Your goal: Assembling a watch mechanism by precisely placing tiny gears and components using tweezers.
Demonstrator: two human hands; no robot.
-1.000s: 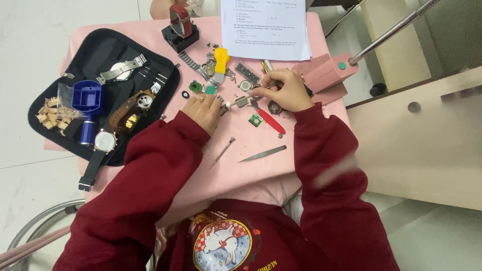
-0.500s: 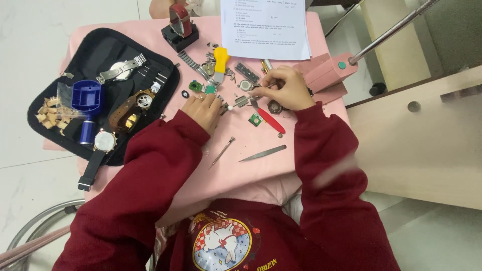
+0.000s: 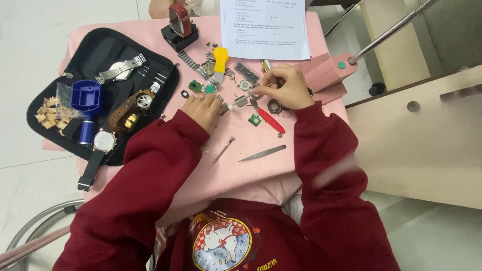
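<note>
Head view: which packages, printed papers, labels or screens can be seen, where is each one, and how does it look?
Printed sheet: white rectangle with dark text lines, far edge of the pink table, beyond the right hand.
Clear plastic bag: small, see-through, on the black tool case, left of the left hand.
No screens or signs are visible.

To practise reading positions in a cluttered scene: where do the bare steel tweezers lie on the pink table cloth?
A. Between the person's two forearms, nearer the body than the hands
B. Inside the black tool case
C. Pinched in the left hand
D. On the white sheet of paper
A: the bare steel tweezers lie loose on the pink table cloth, between the red sleeves and below both hands, touched by neither.
</note>
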